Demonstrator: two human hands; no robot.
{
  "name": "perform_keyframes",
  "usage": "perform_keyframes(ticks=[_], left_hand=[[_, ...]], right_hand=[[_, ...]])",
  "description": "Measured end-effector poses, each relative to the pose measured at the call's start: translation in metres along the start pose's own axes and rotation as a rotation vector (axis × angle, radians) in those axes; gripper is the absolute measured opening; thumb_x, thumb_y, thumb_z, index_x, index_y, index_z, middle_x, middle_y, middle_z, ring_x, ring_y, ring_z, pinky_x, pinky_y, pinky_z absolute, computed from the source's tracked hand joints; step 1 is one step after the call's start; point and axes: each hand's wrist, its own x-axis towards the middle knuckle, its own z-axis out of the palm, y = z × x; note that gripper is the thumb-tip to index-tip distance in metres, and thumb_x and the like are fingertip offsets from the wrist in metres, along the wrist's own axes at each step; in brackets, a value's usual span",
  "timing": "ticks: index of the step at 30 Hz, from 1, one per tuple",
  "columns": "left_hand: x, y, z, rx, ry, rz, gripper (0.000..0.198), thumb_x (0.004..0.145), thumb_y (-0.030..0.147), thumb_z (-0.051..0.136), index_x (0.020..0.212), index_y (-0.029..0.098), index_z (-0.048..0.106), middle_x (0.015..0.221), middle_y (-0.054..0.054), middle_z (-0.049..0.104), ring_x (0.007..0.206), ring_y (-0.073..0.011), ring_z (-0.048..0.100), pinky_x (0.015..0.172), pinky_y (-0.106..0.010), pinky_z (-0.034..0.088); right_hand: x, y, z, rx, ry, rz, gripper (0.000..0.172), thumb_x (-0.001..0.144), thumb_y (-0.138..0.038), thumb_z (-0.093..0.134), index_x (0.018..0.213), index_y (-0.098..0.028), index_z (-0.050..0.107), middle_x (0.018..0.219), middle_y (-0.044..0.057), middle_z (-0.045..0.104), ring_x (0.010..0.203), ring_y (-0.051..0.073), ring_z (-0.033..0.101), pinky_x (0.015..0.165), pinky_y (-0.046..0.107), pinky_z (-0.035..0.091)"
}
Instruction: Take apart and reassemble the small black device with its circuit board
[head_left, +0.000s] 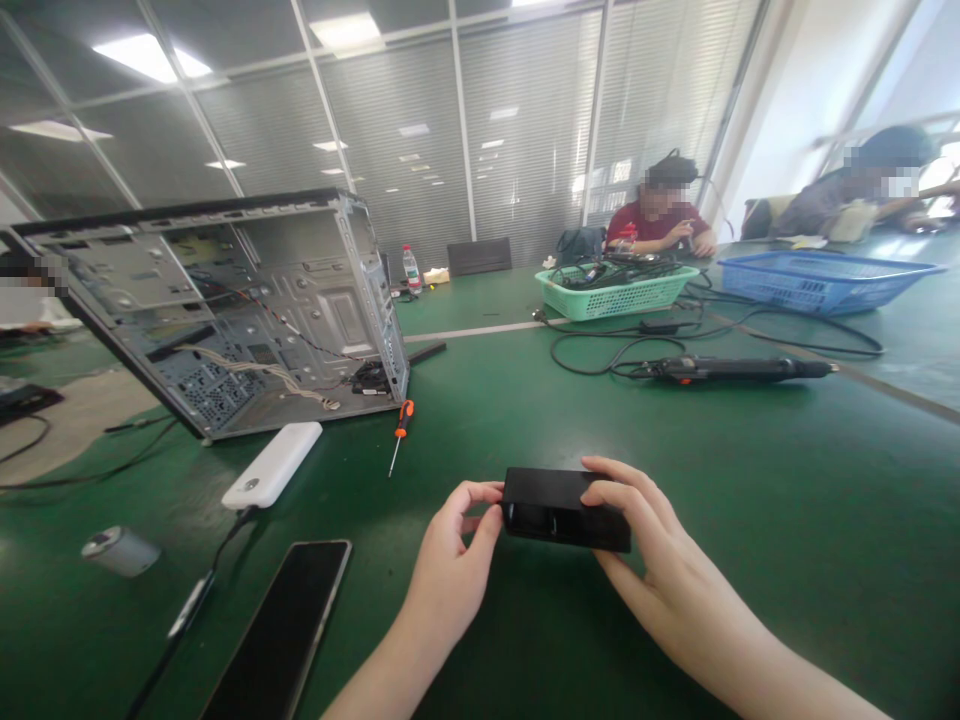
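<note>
Box [551,487], black and rectangular, is held between the left hand [454,550] and the right hand [649,525], over the counter [795,480]. Its left end is pinched by the left thumb and fingers; its right part is clasped, right fingers being laid on top and thumb set at the lower near edge. Contact with the counter cannot be determined. A screwdriver [403,420] is noted beyond the left hand, beside an open computer case [345,320].
</note>
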Motion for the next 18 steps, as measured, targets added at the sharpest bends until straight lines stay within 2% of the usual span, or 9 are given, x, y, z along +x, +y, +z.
perform_keyframes(ticks=[4,8,12,18], left_hand=[[-0.001,-0.0009,0.0005,0.012,0.002,0.028,0.009,0.084,0.026,0.054,0.085,0.019,0.058,0.114,-0.007,0.062,0.093,-0.0221,0.06,0.086,-0.036,0.045],[0.0003,-0.004,0.0002,0.029,0.033,0.091,0.012,0.084,0.029,0.052,0.087,0.018,0.058,0.105,-0.007,0.063,0.093,-0.0225,0.06,0.084,-0.036,0.045],[0.0017,-0.0034,-0.0012,0.089,0.045,0.07,0.018,0.083,0.033,0.052,0.089,0.017,0.058,0.093,-0.007,0.064,0.087,-0.0229,0.061,0.077,-0.035,0.047],[0.0024,0.0009,-0.003,0.123,0.062,0.051,0.021,0.081,0.036,0.053,0.086,0.017,0.06,0.089,-0.008,0.067,0.082,-0.0233,0.062,0.072,-0.034,0.047]], right_hand=[[0.0007,-0.0006,0.0002,-0.07,0.033,-0.027,0.031,0.081,-0.007,0.036,0.107,-0.024,0.038,0.126,0.011,0.035,0.119,0.027,0.037,0.091,0.048,0.043],[0.0013,0.0011,0.0025,-0.061,0.043,-0.028,0.026,0.084,-0.011,0.039,0.107,-0.023,0.038,0.117,0.011,0.04,0.11,0.026,0.041,0.087,0.047,0.045],[0.0009,0.0041,0.0044,-0.007,0.007,0.007,0.024,0.086,-0.014,0.04,0.108,-0.023,0.037,0.112,0.01,0.042,0.107,0.025,0.041,0.087,0.045,0.044],[-0.0014,0.0064,0.0062,0.057,-0.065,0.1,0.027,0.083,-0.017,0.045,0.108,-0.023,0.037,0.108,0.007,0.045,0.102,0.023,0.045,0.085,0.04,0.044]])
